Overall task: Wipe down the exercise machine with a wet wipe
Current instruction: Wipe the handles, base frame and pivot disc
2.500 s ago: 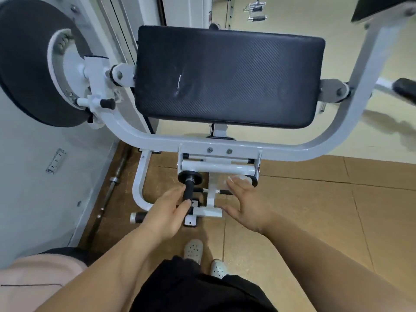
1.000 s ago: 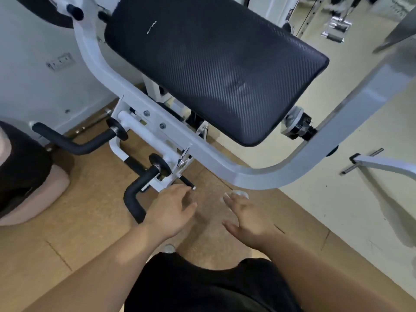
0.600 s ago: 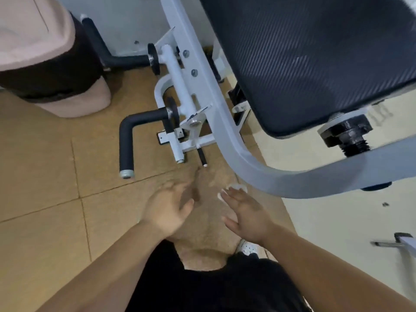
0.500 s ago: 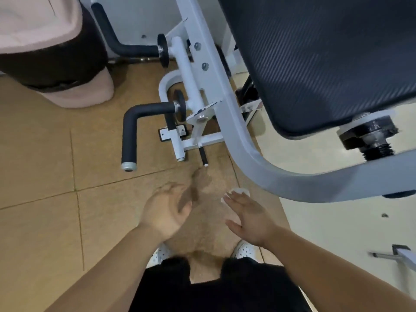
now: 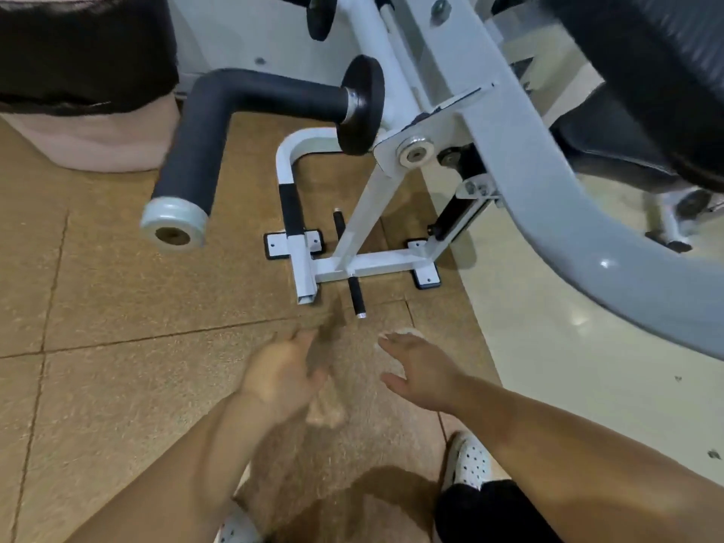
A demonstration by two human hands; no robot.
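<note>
Hovering near the machine base (image 5: 372, 265), left grip (image 5: 282, 380) and right grip (image 5: 425, 372) are held open, with a wet wipe (image 5: 405, 331) glimpsed under the right fingertips.

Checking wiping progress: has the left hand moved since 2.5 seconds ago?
Yes. The left hand has come off the black handle, back toward the person, clear of the machine's base.

Downward view over a person's two forearms. The left hand (image 5: 282, 380), blurred, and the right hand (image 5: 421, 372) are held out with fingers extended above the brown tiled floor (image 5: 117, 288), just nearer than the base crossbar (image 5: 372, 266) of the white exercise machine (image 5: 509, 150). A small white edge of the wet wipe (image 5: 405, 331) shows beyond the right fingertips. A black foam handle (image 5: 219, 123) projects to the left; a black pad (image 5: 646, 72) fills the far right. A white perforated shoe (image 5: 470, 462) lies nearest.
</note>
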